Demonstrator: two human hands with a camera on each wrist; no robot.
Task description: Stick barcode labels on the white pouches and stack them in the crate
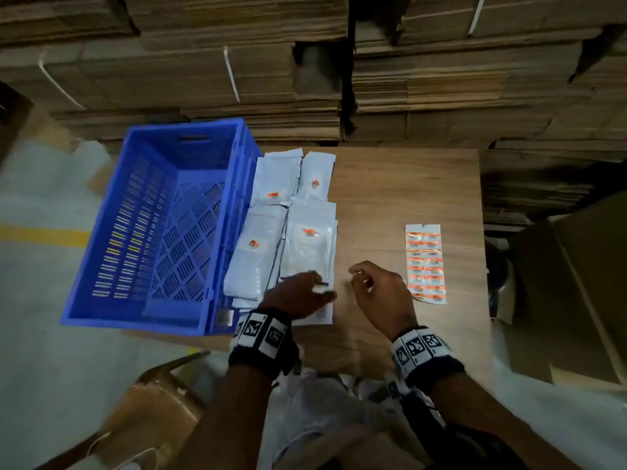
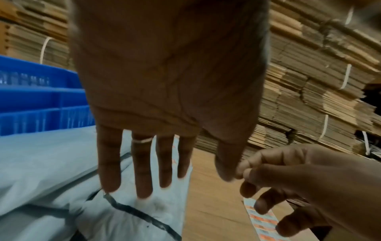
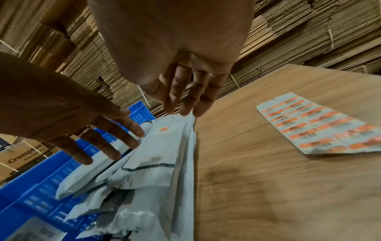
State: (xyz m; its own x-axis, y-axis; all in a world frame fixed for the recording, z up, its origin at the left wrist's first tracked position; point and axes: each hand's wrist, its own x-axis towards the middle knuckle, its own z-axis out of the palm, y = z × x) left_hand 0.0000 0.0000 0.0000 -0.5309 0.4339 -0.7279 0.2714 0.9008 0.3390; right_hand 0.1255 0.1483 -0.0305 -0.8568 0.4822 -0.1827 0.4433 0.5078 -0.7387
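**Hovering hands over a pouch-laden wooden table**

Standing against a wall of flattened cardboard bundles (image 1: pixel 441 79), tied with white straps, a wood-grain table (image 1: pixel 390 184) is seen from above. Pale floor with a yellow line (image 1: pixel 44 234) is visible to the left, and brown cartons (image 1: pixel 576 283) are set at the right of the table. A carton printed "Crompton" (image 3: pixel 22 154) is glimpsed in the right wrist view.

A blue crate (image 1: pixel 163 228) with slotted walls is placed on the left part of the table; no pouches can be made out inside it. Just beside its right wall, white pouches (image 1: pixel 305 239) are laid in overlapping piles, several marked with a small orange label. A sheet of barcode labels (image 1: pixel 425 264), orange and white, is laid flat on bare wood, well apart from the pouches, to the right.

The left hand (image 1: pixel 298 295) is held over the near end of the nearest pouch, its fingers (image 2: pixel 142 171) straight and spread; nothing is gripped. Whether the fingertips are touching the pouch cannot be told. A ring is worn on one finger. The right hand (image 1: pixel 380 293) is held above bare table between the pouches and the label sheet, its fingers (image 3: pixel 185 97) loosely bent. Nothing can be seen held in it; the fingertips are blurred.
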